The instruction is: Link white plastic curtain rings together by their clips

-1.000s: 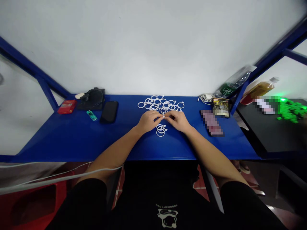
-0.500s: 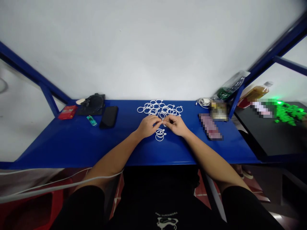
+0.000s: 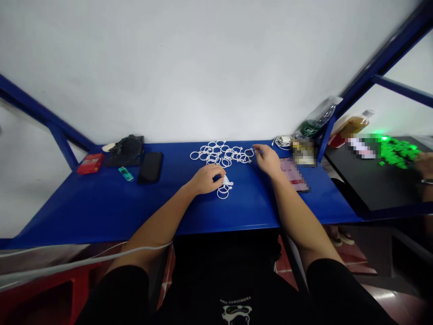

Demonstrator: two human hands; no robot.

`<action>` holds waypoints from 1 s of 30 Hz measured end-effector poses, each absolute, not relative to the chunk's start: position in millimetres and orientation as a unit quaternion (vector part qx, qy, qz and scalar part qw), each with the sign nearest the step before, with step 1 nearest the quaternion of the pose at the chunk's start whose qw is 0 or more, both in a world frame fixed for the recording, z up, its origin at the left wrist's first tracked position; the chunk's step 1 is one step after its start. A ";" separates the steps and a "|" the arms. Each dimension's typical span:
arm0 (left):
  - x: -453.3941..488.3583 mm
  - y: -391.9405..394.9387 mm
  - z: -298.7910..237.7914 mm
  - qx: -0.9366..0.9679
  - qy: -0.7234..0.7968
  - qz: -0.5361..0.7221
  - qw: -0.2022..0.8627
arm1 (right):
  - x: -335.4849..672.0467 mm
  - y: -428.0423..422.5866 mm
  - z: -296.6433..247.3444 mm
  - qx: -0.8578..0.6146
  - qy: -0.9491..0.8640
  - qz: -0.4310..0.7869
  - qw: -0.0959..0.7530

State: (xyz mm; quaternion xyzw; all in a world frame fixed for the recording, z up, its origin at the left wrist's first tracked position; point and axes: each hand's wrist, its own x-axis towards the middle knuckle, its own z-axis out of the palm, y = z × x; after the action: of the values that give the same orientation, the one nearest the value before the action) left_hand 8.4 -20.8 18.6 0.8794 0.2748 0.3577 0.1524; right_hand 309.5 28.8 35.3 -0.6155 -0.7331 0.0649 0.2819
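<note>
A loose heap of white plastic rings lies on the blue table near the wall. My left hand is curled, its fingertips pinching a small bunch of linked white rings that rests on the table just in front of it. My right hand is stretched out to the right end of the heap, fingers apart and reaching toward a ring there, holding nothing I can see.
At the left of the table lie a black phone, a green lighter, a red box and a black pouch. A white cable, a snack packet and bottles sit at the right. Another person's hand is by green pieces on the black table.
My hands were together working a ring over the small bunch. Now my right hand has let go and moved right and away to the heap's end; the left stays on the bunch.
</note>
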 end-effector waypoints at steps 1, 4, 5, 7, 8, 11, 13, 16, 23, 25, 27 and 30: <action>9.6 -21.8 18.6 0.883 0.272 0.348 0.160 | 312.8 31.9 31.6 -0.636 -0.726 0.065 0.254; 11.9 -23.5 18.3 0.889 0.266 0.332 0.172 | 314.9 36.6 22.5 -0.665 -0.721 0.080 0.175; 12.0 -23.6 18.2 0.889 0.268 0.329 0.173 | 314.3 37.3 20.8 -0.666 -0.725 0.084 0.156; 12.0 -23.4 17.8 0.888 0.282 0.321 0.171 | 312.8 38.0 19.8 -0.661 -0.733 0.086 0.132; 12.2 -23.5 17.6 0.887 0.292 0.315 0.170 | 312.3 38.2 20.1 -0.658 -0.738 0.086 0.125; 16.0 -26.1 17.6 0.886 0.309 0.291 0.187 | 311.3 38.2 22.5 -0.660 -0.737 0.080 0.121; 21.2 -30.0 17.7 0.886 0.308 0.275 0.212 | 310.9 38.1 23.7 -0.669 -0.728 0.073 0.132; 29.5 -36.3 16.7 0.895 0.297 0.238 0.234 | 310.5 38.7 23.8 -0.680 -0.713 0.063 0.162; 34.8 -39.7 15.2 0.911 0.258 0.206 0.246 | 314.0 41.8 19.1 -0.684 -0.678 0.041 0.265; 32.6 -38.8 17.8 0.910 0.239 0.223 0.255 | 315.1 41.9 17.4 -0.683 -0.684 0.038 0.254; 29.4 -38.1 20.8 0.903 0.236 0.247 0.262 | 315.5 41.5 16.0 -0.679 -0.695 0.043 0.231; 24.8 -37.7 23.8 0.885 0.260 0.276 0.269 | 314.2 40.4 15.7 -0.667 -0.712 0.060 0.213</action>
State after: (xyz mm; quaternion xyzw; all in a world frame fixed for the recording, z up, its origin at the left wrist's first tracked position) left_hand 24.8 -37.7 23.8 0.8854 0.2600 0.2757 0.2692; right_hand 314.2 40.4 15.7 -0.6667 -0.7118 0.0600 0.2127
